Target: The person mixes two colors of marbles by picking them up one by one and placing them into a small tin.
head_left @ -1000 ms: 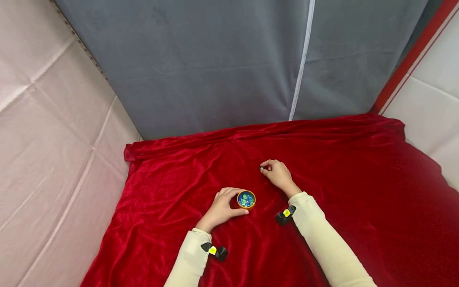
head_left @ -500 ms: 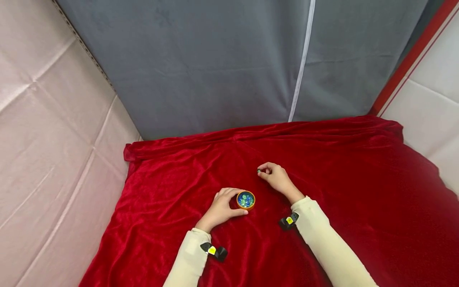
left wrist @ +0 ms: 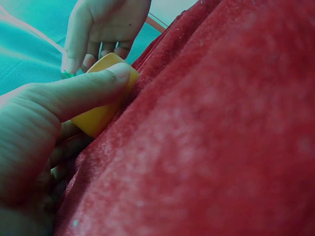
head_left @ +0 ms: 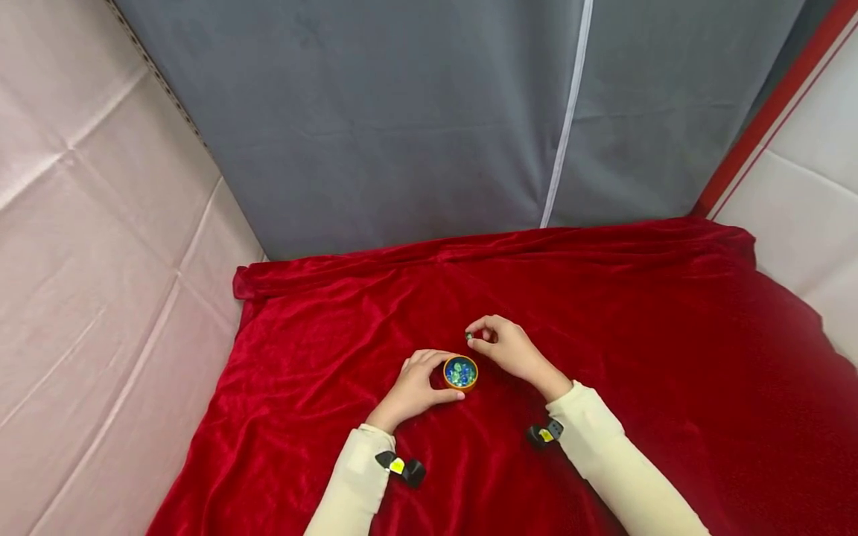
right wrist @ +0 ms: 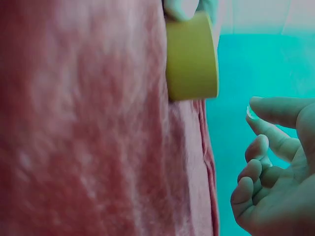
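Observation:
A small orange-yellow cup (head_left: 462, 389) stands upright on red cloth in the head view, holding several blue and green glass marbles (head_left: 459, 369). My left hand (head_left: 417, 383) grips its left side, thumb on the near wall and fingers behind; the left wrist view shows the thumb across the cup's yellow wall (left wrist: 93, 120). Just beyond the cup, up and to the right, my right hand (head_left: 506, 348) pinches one small greenish glass marble (head_left: 468, 336) between thumb and index finger. In the right wrist view this marble (right wrist: 252, 113) sits at the fingertips, apart from the cup.
Wrinkled red velvet cloth (head_left: 322, 350) covers the table. Behind it hangs a grey curtain (head_left: 402, 134), with a pale wall (head_left: 100, 260) on the left and a white panel (head_left: 804, 201) on the right. Black wrist cameras (head_left: 414, 473) are strapped to both sleeves.
My right hand has moved left and toward me with the pinched marble, nearing the cup. The left hand and the cup have stayed in place.

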A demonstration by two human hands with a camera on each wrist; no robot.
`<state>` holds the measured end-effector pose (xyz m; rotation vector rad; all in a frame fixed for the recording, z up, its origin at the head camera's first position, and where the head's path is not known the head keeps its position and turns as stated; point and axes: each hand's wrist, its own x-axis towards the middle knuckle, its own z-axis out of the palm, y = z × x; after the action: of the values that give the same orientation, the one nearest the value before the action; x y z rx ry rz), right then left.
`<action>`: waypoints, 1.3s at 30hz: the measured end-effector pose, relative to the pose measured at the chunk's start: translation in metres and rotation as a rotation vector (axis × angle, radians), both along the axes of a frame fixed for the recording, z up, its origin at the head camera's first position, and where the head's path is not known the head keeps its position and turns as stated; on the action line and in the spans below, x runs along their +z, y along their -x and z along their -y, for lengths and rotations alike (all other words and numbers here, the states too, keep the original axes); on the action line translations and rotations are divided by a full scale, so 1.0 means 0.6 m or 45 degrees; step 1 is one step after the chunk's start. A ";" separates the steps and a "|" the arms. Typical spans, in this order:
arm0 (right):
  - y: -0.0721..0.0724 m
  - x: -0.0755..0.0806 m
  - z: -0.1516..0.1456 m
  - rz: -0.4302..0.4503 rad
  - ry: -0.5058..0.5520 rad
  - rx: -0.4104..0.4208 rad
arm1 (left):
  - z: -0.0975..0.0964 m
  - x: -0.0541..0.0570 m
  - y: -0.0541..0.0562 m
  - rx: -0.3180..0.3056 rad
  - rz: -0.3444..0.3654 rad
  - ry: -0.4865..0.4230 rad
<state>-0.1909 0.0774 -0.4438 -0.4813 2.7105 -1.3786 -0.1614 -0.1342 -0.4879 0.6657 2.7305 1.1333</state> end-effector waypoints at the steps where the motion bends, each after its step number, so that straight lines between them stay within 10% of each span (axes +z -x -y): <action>1: -0.004 0.002 0.001 -0.006 -0.001 0.017 | 0.000 0.000 0.000 0.000 0.004 -0.001; 25: -0.053 -0.008 0.022 -0.011 -0.052 0.240 | 0.001 -0.001 -0.001 -0.019 0.028 -0.014; 39: -0.057 -0.007 0.012 -0.043 0.000 0.146 | 0.003 -0.007 -0.002 -0.016 0.010 -0.007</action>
<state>-0.1565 0.0704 -0.4479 -0.6546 2.6619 -1.3540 -0.1604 -0.1362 -0.4922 0.6766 2.7143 1.1386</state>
